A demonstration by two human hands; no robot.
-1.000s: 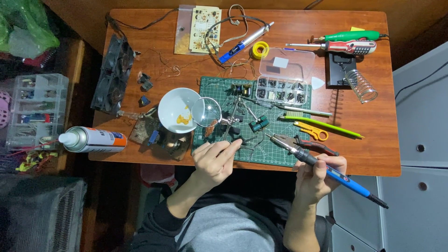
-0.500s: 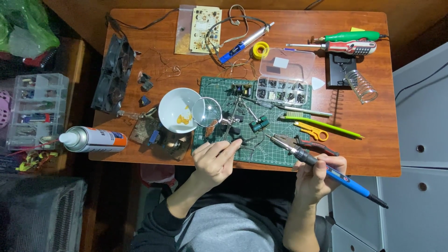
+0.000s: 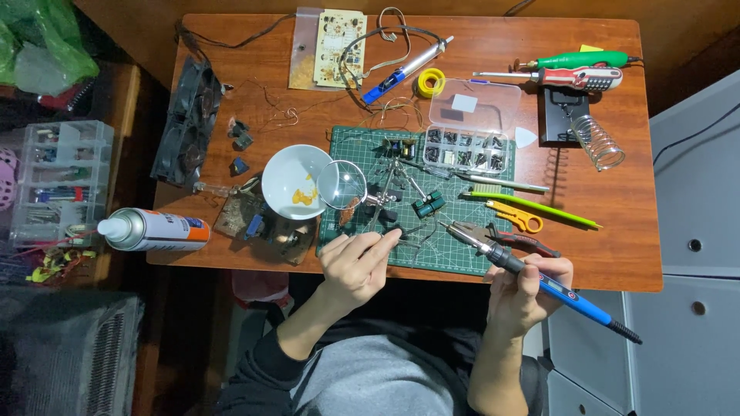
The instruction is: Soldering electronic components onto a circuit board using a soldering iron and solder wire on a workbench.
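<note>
Head view | your right hand (image 3: 526, 286) fingers are clamped on the blue soldering iron (image 3: 539, 280), tip over the green cutting mat (image 3: 439, 245) | your left hand (image 3: 356, 266) fingers pinch together on a small part, too small to identify, at the mat's near edge | magnifier (image 3: 342, 185) and white bowl (image 3: 289, 179) just beyond.

Bowl (image 3: 295, 182) left of mat (image 3: 455, 254)
</note>
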